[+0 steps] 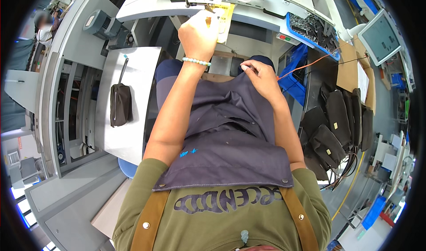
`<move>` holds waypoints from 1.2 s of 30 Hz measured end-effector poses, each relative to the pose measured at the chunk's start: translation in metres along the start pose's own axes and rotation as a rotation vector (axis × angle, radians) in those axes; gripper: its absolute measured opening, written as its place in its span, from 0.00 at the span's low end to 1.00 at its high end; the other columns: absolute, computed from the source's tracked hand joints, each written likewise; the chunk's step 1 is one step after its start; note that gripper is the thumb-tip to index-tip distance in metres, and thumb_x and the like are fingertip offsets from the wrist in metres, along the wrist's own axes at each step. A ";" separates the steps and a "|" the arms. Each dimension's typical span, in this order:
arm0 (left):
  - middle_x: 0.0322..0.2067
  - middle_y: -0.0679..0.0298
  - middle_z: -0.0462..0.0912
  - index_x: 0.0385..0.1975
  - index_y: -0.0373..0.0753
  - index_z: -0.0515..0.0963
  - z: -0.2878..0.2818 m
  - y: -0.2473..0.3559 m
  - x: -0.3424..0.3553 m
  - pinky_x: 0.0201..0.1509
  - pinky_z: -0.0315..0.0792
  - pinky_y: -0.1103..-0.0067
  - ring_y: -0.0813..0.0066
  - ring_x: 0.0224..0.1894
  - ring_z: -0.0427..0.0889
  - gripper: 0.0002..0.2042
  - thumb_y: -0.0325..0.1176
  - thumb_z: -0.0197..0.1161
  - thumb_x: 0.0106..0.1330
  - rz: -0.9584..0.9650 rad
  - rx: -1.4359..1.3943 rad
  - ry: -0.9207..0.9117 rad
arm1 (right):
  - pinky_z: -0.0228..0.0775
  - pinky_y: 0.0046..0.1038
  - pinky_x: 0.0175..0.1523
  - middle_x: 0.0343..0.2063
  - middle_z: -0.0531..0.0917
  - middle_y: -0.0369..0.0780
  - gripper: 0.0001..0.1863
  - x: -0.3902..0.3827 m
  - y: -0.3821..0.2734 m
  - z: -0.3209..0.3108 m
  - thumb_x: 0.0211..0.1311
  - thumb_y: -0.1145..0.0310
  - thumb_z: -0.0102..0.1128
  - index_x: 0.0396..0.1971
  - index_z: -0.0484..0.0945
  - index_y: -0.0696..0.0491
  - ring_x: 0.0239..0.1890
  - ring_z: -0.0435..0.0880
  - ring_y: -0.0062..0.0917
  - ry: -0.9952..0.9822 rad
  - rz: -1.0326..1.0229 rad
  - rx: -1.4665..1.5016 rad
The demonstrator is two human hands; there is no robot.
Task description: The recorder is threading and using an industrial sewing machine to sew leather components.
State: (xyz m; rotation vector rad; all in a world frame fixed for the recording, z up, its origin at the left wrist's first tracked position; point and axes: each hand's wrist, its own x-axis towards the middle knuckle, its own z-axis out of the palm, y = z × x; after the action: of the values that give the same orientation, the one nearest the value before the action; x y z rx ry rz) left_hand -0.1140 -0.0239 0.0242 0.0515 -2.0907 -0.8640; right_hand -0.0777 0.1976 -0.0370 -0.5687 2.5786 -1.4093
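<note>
My left hand [199,34], with a beaded bracelet at the wrist, reaches up to the front edge of a white machine [153,10]. Its fingers are closed by a small dark metal part [207,8]; what they grip, if anything, is hidden. Just right of these fingers, a yellow label [225,18] hangs at the machine's edge. Lower down, my right hand [262,79] hovers over the lap of my dark apron [222,104]. Its thumb and fingers are drawn together, and anything between them is too small to name.
A dark zippered pouch [120,104] with a strap lies on the metal side table [144,80] at left. More dark pouches [335,118] are heaped at right. Beyond them are a blue tray [289,25] of small metal pieces, a cardboard box [348,76] and a screen [380,37].
</note>
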 end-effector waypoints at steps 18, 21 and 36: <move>0.21 0.58 0.83 0.32 0.36 0.86 -0.002 0.003 0.002 0.27 0.71 0.76 0.71 0.20 0.79 0.06 0.31 0.70 0.60 -0.023 -0.001 -0.023 | 0.74 0.31 0.42 0.32 0.86 0.47 0.13 0.001 0.003 -0.002 0.68 0.64 0.61 0.42 0.83 0.60 0.33 0.85 0.34 0.010 -0.061 0.028; 0.21 0.58 0.83 0.31 0.36 0.86 -0.002 0.003 0.002 0.27 0.71 0.76 0.71 0.20 0.79 0.06 0.31 0.70 0.60 -0.016 -0.006 -0.018 | 0.75 0.32 0.42 0.32 0.86 0.47 0.13 0.001 0.003 -0.002 0.68 0.64 0.61 0.42 0.83 0.60 0.33 0.85 0.35 0.013 -0.054 0.026; 0.23 0.55 0.85 0.29 0.35 0.85 0.004 0.001 0.007 0.31 0.76 0.75 0.65 0.24 0.85 0.06 0.31 0.69 0.60 0.013 0.057 0.016 | 0.67 0.29 0.32 0.22 0.79 0.42 0.14 0.052 -0.041 -0.021 0.67 0.66 0.62 0.48 0.85 0.55 0.22 0.73 0.27 0.211 -0.223 0.020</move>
State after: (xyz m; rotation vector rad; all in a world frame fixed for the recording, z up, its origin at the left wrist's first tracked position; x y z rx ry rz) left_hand -0.1211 -0.0232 0.0284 0.0747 -2.0980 -0.7938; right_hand -0.1216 0.1739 0.0115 -0.7637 2.7288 -1.6442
